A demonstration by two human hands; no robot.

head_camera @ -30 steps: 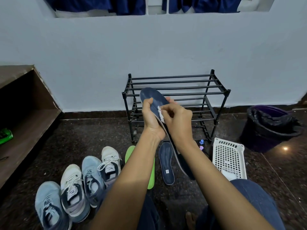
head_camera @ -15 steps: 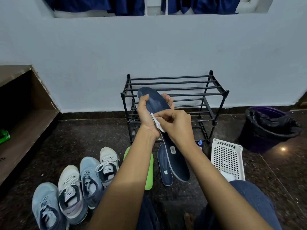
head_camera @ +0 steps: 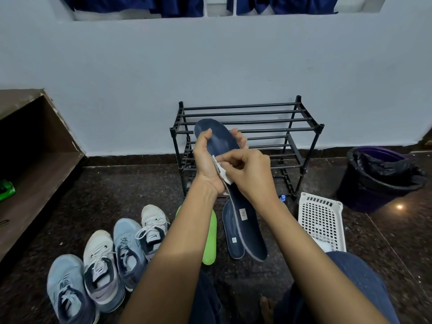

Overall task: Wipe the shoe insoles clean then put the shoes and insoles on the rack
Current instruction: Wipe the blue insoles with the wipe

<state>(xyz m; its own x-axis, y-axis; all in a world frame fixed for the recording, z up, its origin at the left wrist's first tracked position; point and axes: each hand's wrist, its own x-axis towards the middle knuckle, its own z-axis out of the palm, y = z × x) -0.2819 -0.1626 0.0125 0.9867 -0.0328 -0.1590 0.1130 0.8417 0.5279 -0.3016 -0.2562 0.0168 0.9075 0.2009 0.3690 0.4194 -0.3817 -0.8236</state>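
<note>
While the person is sitting on the dark floor [head_camera: 128,190], this is showing:
Left hand [head_camera: 207,164]: gripping the navy insole [head_camera: 222,141] by its left edge, thumb lying up across the top face, fingers curling round from behind
Right hand [head_camera: 250,174]: pinching a small white wipe [head_camera: 225,175] between thumb and fingertips, pressing it onto the insole's left edge just beside the left palm
Held insole: standing tilted, toe end rising in front of the rack's bars, heel end hanging low near the floor
Second navy insole [head_camera: 231,232]: lying on the floor, its right side hiding behind the held one's heel
Green insole [head_camera: 210,239]: lying on the floor just left of that one, partly covered by the left forearm
Sneakers [head_camera: 102,270]: four sitting in a row at lower left, side by side, pale blue and off-white alternating
Rack [head_camera: 257,112]: black, barred tiers, standing against the pale wall [head_camera: 210,66] beyond the hands
Basket [head_camera: 321,218]: white perforated plastic, lying just right of the rack's foot
Bin [head_camera: 378,178]: dark, lined with a black bag, standing at far right
</note>
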